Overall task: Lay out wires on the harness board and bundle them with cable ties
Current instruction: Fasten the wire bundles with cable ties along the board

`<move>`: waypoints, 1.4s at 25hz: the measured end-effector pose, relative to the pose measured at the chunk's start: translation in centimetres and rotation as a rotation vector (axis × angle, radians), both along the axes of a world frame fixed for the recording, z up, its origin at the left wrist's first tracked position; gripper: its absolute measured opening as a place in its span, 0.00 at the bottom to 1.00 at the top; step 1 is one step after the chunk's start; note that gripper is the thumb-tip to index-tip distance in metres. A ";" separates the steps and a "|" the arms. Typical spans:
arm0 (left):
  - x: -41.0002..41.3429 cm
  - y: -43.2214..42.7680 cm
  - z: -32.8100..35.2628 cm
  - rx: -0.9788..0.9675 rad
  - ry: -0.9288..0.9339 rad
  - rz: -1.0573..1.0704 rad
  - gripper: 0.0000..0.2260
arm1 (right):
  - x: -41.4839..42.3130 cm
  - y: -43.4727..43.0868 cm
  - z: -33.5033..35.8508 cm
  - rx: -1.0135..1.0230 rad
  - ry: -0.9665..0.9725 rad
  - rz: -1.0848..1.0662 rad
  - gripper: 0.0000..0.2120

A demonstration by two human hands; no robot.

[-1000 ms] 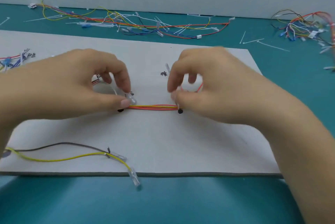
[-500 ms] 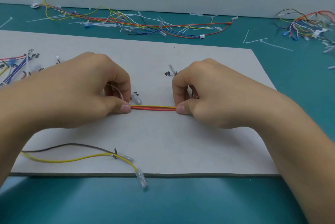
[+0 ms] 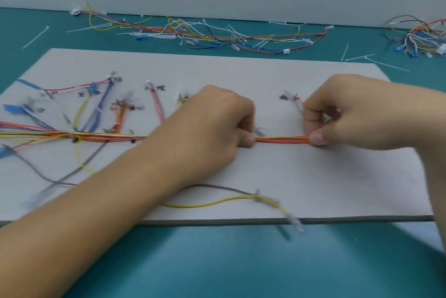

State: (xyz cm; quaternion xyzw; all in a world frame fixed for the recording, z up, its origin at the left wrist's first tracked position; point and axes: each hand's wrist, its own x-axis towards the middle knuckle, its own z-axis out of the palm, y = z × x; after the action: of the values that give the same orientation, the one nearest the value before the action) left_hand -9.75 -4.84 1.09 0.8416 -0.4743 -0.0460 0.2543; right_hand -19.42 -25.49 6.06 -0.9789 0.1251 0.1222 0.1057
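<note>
Right hand (image 3: 350,116) shifted right, pinching straight red-yellow wires (image 3: 282,139).

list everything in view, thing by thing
harness board: one, pale grey, centre of table
wire bundle: one, red-orange-yellow, taut between the hands
branch wires: many, mixed colours, board's left part
loose wires: two, yellow and grey, near board's front edge
wire heaps: two, mixed colours, table's back and far right
cable ties: several, white, scattered on table
table: one, teal, under the board
left hand: one, pinching bundle, left of the stretch
right hand: one, pinching bundle's right end
</note>
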 end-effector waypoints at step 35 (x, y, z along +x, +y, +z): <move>2.0 2.5 0.9 0.007 -0.090 0.005 0.08 | 0.8 -0.7 -1.3 0.233 -0.114 0.069 0.09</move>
State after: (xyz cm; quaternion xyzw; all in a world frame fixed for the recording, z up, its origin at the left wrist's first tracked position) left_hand -7.80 -2.33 1.96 0.8449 -0.4830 -0.0091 0.2298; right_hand -18.65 -26.15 4.77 -0.9691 0.0700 0.0838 0.2212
